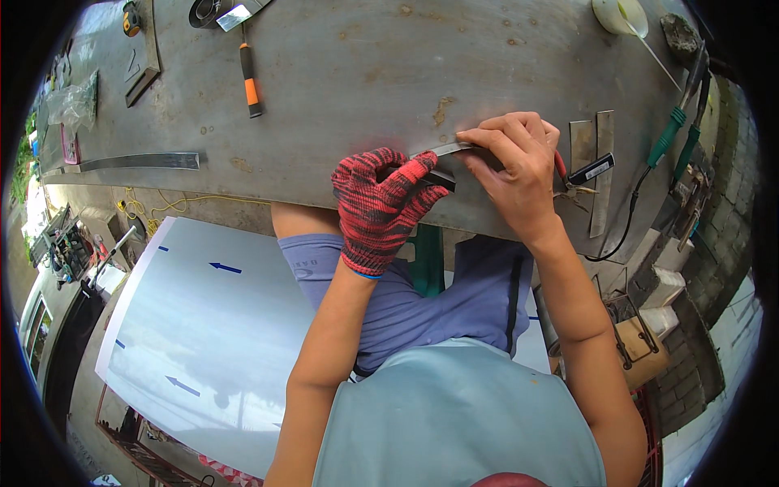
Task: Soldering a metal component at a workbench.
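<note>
Red curve (507,480) foremost, metal strip (446,149) between left fingers (418,168) and right fingers (497,141)

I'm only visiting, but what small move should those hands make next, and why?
Perhaps the right hand should ease its grip slightly and shift its fingers along the thin metal strip, gently. The strip spans the gap between both hands, and the right fingers are bare, while the left hand wears a knitted glove; a metal edge might be sharp.

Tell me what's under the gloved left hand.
From under the left hand, a metal strip and a dark piece emerge; the grey table shows beyond it. Their covered ends and anything else it hides cannot be seen.
</note>
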`<state>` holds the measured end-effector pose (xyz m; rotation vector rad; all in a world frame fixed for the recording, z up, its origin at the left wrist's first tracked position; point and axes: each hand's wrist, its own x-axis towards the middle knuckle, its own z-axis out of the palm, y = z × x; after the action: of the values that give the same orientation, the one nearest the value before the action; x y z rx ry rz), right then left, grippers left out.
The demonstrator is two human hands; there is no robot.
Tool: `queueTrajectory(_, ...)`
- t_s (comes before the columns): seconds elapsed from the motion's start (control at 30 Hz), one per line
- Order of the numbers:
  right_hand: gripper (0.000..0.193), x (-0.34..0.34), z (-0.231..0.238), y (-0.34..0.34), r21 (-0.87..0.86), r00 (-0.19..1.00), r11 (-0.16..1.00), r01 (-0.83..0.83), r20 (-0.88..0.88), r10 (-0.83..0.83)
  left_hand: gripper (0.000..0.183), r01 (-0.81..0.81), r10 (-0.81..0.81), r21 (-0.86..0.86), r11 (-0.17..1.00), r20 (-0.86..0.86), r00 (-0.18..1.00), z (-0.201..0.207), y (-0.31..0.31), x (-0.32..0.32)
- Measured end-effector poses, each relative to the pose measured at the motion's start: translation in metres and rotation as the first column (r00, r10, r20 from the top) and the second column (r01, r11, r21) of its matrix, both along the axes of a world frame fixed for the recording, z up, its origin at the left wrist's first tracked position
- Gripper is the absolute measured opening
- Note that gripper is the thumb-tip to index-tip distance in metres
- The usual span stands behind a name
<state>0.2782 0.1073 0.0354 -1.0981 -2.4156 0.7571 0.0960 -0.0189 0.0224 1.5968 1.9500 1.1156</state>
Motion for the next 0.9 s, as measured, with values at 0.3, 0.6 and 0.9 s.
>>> queueTrajectory(0.3, 0.026, -0.0023, 0.0021, 0.0008, -0.016, 1.000, 1.000, 0.010, 0.021, -0.010, 0.056, 0.011, -0.012, -0.068, 0.998, -0.017, 1.000, -0.0001, -0.0049, -0.0009)
queueTrajectory(0.6, 0.026, -0.0010, 0.0026, 0.0012, -0.013, 1.000, 1.000, 0.002, 0.002, -0.002, 0.061, -0.138, 0.153, -0.118, 0.983, 0.129, 0.980, 0.0003, -0.0042, 0.0045)
queueTrajectory(0.9, 0.023, -0.0012, -0.0002, -0.0014, -0.012, 1.000, 1.000, 0.011, -0.011, -0.011, 0.054, -0.057, 0.068, -0.126, 0.990, 0.084, 0.994, 0.0035, -0.0040, -0.0005)
